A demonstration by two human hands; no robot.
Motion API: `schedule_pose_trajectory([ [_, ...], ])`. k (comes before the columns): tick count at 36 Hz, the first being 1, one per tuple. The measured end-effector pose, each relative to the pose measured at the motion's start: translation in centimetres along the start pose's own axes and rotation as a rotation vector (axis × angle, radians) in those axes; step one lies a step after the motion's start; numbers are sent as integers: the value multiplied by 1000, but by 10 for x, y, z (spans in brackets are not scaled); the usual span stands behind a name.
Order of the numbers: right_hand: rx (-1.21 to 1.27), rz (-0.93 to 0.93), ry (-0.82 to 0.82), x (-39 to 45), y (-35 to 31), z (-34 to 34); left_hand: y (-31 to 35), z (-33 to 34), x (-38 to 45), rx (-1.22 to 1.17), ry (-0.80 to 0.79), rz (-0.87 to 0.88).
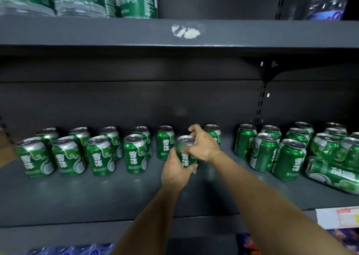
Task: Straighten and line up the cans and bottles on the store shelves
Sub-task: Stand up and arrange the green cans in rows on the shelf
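Note:
A green beer can (185, 153) stands in the middle of the dark grey shelf (97, 196). My left hand (175, 174) grips its lower body from the front. My right hand (203, 144) holds its upper part from the right, fingers curled at the rim. Left of it, green cans stand upright in two rows, among them a front can (135, 153) and a back can (165, 143). Another upright can (212, 132) is partly hidden behind my right hand. On the right stands a looser cluster of cans (289, 159).
One green can (334, 175) lies on its side at the far right of the shelf. Water bottles (138, 0) with green labels stand on the shelf above. A price label (338, 218) hangs on the shelf's front edge at the right. Packaged goods show below.

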State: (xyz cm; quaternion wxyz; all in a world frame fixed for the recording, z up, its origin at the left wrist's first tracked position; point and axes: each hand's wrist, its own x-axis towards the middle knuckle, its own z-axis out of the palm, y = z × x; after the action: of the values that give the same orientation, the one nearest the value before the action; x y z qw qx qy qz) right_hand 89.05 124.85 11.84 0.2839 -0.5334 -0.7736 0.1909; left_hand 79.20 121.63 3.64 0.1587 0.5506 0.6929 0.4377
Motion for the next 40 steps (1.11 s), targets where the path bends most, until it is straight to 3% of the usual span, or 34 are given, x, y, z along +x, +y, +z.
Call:
schedule_pose_trajectory([
  [5,112,-46,-64,11,-25,26,-18,-28,3,30,147,-112],
  [8,206,0,-12,22,-34,25,-24,-35,3,22,196,-145],
  [15,15,116,38,43,-44,23,-23,-34,6,36,174,-143],
  [29,-138,296,-226,83,-70,38,-28,-30,11,36,201,-134],
  [40,-172,280,-122,80,-64,36,-27,-34,11,41,174,-126],
])
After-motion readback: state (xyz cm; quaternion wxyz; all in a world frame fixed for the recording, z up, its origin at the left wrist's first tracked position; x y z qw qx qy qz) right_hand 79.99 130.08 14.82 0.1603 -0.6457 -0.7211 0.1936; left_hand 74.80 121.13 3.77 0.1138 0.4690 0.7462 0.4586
